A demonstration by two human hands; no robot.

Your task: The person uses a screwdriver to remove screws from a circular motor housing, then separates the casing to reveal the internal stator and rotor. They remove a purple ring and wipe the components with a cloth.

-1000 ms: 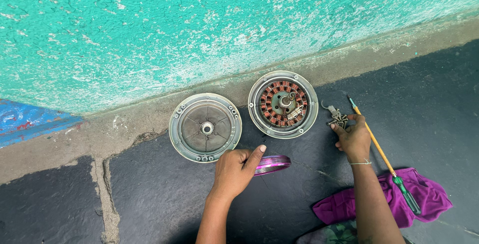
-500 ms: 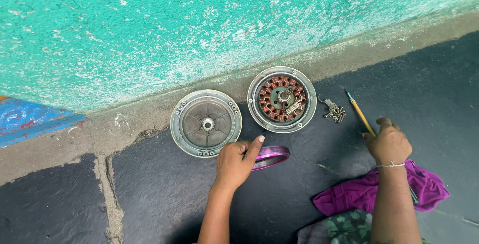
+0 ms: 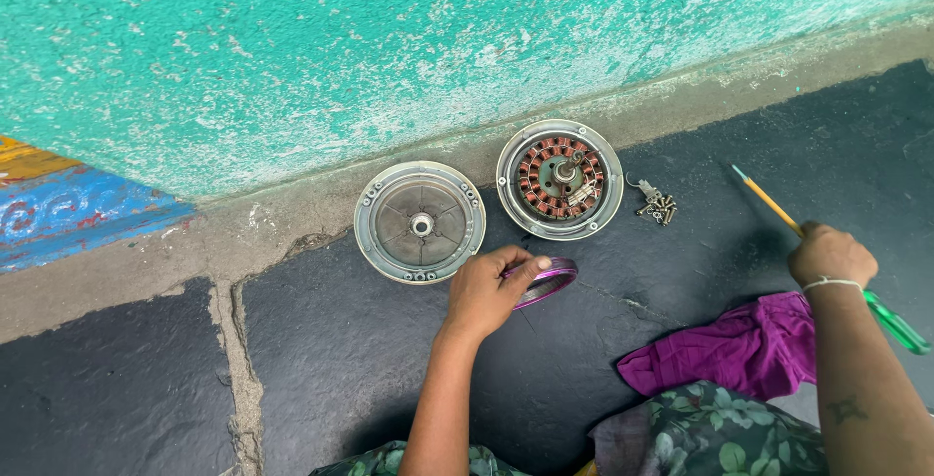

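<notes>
- The left hand (image 3: 484,291) rests on the dark stone floor (image 3: 321,340), its fingers (image 3: 516,264) curled over a thin purple ring (image 3: 547,281) that lies flat on the floor, thumb laid along the ring's rim.
- The right hand (image 3: 830,254) is closed around a screwdriver (image 3: 827,242); its yellow shaft points up and left, and its green handle sticks out past the wrist.
- A round metal cover (image 3: 419,222) lies just above the left hand, close to the ring.
- Beside it on the right lies a motor half with copper windings (image 3: 559,180).
- A small heap of screws (image 3: 657,205) lies between the motor half and the screwdriver tip.
- A purple cloth (image 3: 730,349) lies under the right forearm, by the turquoise wall (image 3: 389,48).
</notes>
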